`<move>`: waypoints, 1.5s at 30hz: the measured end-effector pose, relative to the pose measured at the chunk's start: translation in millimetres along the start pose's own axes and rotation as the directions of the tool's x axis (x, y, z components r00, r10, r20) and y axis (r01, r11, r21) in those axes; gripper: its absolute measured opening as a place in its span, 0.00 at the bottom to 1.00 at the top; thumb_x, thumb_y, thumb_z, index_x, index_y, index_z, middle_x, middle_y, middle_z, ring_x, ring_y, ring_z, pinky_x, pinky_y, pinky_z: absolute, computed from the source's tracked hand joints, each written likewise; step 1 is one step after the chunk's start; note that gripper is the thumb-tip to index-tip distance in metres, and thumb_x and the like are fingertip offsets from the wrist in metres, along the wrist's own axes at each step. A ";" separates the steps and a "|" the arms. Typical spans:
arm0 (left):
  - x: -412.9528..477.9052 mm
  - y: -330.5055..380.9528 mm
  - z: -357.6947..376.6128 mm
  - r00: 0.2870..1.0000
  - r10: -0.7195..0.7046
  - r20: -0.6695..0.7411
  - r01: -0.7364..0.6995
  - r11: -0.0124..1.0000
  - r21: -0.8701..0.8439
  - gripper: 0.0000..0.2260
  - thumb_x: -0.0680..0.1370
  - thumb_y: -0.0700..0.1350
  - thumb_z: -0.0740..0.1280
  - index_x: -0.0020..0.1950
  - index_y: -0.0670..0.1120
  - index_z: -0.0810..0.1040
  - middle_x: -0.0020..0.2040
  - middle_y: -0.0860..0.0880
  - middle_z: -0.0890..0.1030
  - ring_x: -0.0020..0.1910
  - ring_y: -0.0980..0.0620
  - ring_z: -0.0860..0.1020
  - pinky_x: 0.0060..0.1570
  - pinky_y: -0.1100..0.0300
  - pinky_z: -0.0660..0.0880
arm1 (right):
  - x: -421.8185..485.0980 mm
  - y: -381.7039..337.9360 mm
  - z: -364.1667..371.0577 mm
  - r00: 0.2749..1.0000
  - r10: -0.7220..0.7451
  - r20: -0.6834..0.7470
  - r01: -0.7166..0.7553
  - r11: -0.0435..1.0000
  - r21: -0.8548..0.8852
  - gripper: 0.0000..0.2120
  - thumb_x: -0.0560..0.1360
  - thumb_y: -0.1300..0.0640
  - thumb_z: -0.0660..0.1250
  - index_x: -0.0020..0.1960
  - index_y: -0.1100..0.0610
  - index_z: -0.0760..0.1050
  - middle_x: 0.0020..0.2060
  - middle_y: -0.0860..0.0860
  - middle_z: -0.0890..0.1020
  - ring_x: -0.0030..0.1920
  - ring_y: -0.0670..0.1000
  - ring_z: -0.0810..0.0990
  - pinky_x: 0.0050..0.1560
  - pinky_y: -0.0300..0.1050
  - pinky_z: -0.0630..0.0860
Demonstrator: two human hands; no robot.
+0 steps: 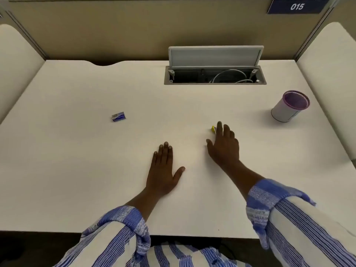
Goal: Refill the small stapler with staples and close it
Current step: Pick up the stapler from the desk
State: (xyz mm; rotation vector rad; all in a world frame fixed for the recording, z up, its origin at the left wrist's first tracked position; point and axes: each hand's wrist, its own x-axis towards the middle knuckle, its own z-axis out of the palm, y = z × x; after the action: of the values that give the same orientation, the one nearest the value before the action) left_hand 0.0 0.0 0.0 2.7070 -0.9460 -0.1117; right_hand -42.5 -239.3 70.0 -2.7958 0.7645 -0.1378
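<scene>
A small yellow stapler (213, 129) lies on the white desk (96, 170), mostly hidden behind the fingers of my right hand (224, 145). That hand is spread flat over it with the fingertips at the stapler; no grip shows. A small blue staple box (118, 116) lies on the desk far to the left, apart from both hands. My left hand (163, 170) rests palm down on the desk near the middle, fingers apart, holding nothing.
A purple-rimmed mesh pen cup (290, 106) stands at the right. An open cable hatch (215, 75) with white cables sits at the back, its lid raised. Partition walls close off the back and both sides.
</scene>
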 end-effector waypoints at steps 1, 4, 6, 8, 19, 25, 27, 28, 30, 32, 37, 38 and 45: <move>0.3 0.5 0.0 1.000 -0.001 -0.002 0.001 1.000 0.005 0.39 0.81 0.66 0.50 0.82 0.41 0.45 0.84 0.43 0.45 0.83 0.45 0.43 0.80 0.46 0.49 | 6.1 1.9 -1.2 0.999 0.049 0.017 -0.049 0.999 0.010 0.38 0.78 0.47 0.67 0.79 0.61 0.55 0.70 0.61 0.70 0.65 0.63 0.73 0.54 0.57 0.75; -0.1 -1.2 -0.3 1.000 -0.009 0.007 0.009 1.000 0.019 0.39 0.81 0.66 0.50 0.82 0.42 0.45 0.84 0.44 0.44 0.83 0.46 0.43 0.81 0.47 0.48 | 17.5 5.9 -3.5 0.987 0.144 0.074 -0.147 0.988 0.037 0.37 0.78 0.49 0.68 0.78 0.62 0.54 0.66 0.60 0.72 0.64 0.62 0.73 0.51 0.56 0.76; -0.2 -1.3 1.0 1.000 -0.006 0.012 0.005 1.000 0.012 0.39 0.81 0.66 0.50 0.83 0.42 0.45 0.84 0.44 0.44 0.83 0.46 0.43 0.81 0.48 0.47 | 21.2 4.6 -0.7 0.983 0.160 0.094 -0.165 0.985 0.048 0.35 0.78 0.52 0.68 0.77 0.63 0.56 0.65 0.61 0.73 0.63 0.62 0.73 0.50 0.56 0.76; -0.3 -3.2 2.1 1.000 0.000 0.022 0.000 1.000 0.013 0.39 0.81 0.66 0.50 0.83 0.43 0.44 0.84 0.44 0.44 0.83 0.46 0.43 0.81 0.48 0.46 | 23.2 2.5 -0.3 0.984 0.154 0.094 -0.160 0.985 0.062 0.33 0.79 0.54 0.67 0.77 0.63 0.56 0.63 0.61 0.73 0.62 0.62 0.74 0.49 0.56 0.76; -1.0 -4.7 4.7 1.000 0.003 0.012 -0.003 1.000 0.003 0.39 0.82 0.66 0.49 0.83 0.43 0.44 0.84 0.45 0.43 0.83 0.47 0.43 0.80 0.48 0.47 | 29.9 -0.9 -9.1 0.872 0.310 0.378 -0.486 0.470 0.737 0.09 0.79 0.60 0.65 0.57 0.63 0.76 0.49 0.64 0.81 0.46 0.60 0.80 0.51 0.53 0.79; -1.1 -4.8 5.0 1.000 0.004 -0.004 -0.004 1.000 0.009 0.38 0.82 0.66 0.50 0.83 0.43 0.44 0.84 0.45 0.44 0.83 0.47 0.44 0.79 0.49 0.46 | 0.2 -15.8 -45.3 0.754 -0.094 0.650 -0.627 -0.398 0.670 0.20 0.77 0.59 0.56 0.61 0.66 0.77 0.37 0.54 0.76 0.31 0.50 0.73 0.29 0.40 0.69; -0.5 -4.9 5.3 1.000 0.003 -0.001 -0.003 1.000 0.009 0.38 0.82 0.66 0.50 0.83 0.43 0.44 0.84 0.45 0.44 0.83 0.47 0.43 0.79 0.48 0.47 | -7.3 -20.5 -56.2 0.733 -0.263 0.627 -0.669 -0.440 0.598 0.21 0.77 0.55 0.54 0.63 0.65 0.76 0.39 0.54 0.76 0.31 0.49 0.70 0.28 0.40 0.65; -0.4 -4.8 5.6 1.000 0.003 -0.001 -0.003 1.000 0.008 0.38 0.82 0.66 0.50 0.83 0.43 0.44 0.84 0.45 0.43 0.83 0.47 0.43 0.79 0.48 0.47 | -10.8 -23.2 -60.4 0.722 -0.338 0.604 -0.687 -0.460 0.563 0.21 0.77 0.54 0.54 0.62 0.64 0.76 0.39 0.53 0.76 0.31 0.48 0.70 0.28 0.40 0.65; 0.1 -4.7 5.8 1.000 -0.001 0.000 0.001 1.000 0.007 0.38 0.82 0.66 0.51 0.83 0.44 0.43 0.84 0.46 0.43 0.83 0.47 0.43 0.79 0.48 0.47 | -15.6 -29.0 -67.3 0.705 -0.445 0.553 -0.708 -0.488 0.510 0.19 0.79 0.52 0.55 0.60 0.63 0.76 0.39 0.53 0.75 0.31 0.49 0.71 0.29 0.41 0.65; 0.4 -4.5 5.8 1.000 -0.004 -0.001 0.004 1.000 0.001 0.39 0.82 0.66 0.52 0.83 0.44 0.44 0.84 0.46 0.44 0.83 0.48 0.44 0.79 0.48 0.47 | -18.1 -35.3 -72.5 0.699 -0.499 0.513 -0.715 -0.500 0.489 0.18 0.80 0.53 0.54 0.59 0.62 0.76 0.38 0.52 0.74 0.31 0.49 0.70 0.29 0.41 0.64; 0.6 -3.7 5.0 1.000 -0.008 0.010 0.008 1.000 0.016 0.38 0.82 0.66 0.51 0.83 0.44 0.44 0.84 0.46 0.43 0.83 0.48 0.43 0.80 0.49 0.47 | -17.9 -47.1 -82.2 0.694 -0.549 0.466 -0.720 -0.514 0.467 0.17 0.82 0.53 0.54 0.58 0.62 0.77 0.37 0.51 0.74 0.31 0.48 0.71 0.29 0.41 0.64; 0.3 -3.4 4.6 1.000 -0.010 0.013 0.010 1.000 0.018 0.38 0.82 0.66 0.51 0.83 0.44 0.44 0.84 0.46 0.43 0.83 0.48 0.43 0.80 0.49 0.47 | -17.4 -48.5 -83.6 0.694 -0.555 0.459 -0.720 -0.517 0.463 0.17 0.82 0.53 0.54 0.58 0.62 0.77 0.36 0.51 0.74 0.31 0.48 0.71 0.29 0.41 0.64; 0.1 -2.5 3.3 1.000 -0.018 0.019 0.018 1.000 0.022 0.39 0.81 0.67 0.49 0.83 0.44 0.44 0.84 0.46 0.43 0.83 0.49 0.42 0.80 0.50 0.46 | -14.5 -52.8 -91.3 0.701 -0.555 0.448 -0.713 -0.542 0.444 0.18 0.83 0.53 0.53 0.58 0.62 0.77 0.36 0.51 0.74 0.31 0.48 0.71 0.30 0.40 0.64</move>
State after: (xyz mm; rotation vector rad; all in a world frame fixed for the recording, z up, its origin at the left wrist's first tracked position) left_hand 1.1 1.1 -3.9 2.7396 -0.9332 -0.1315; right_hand -43.1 -206.5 171.3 -0.3552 0.2392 0.2475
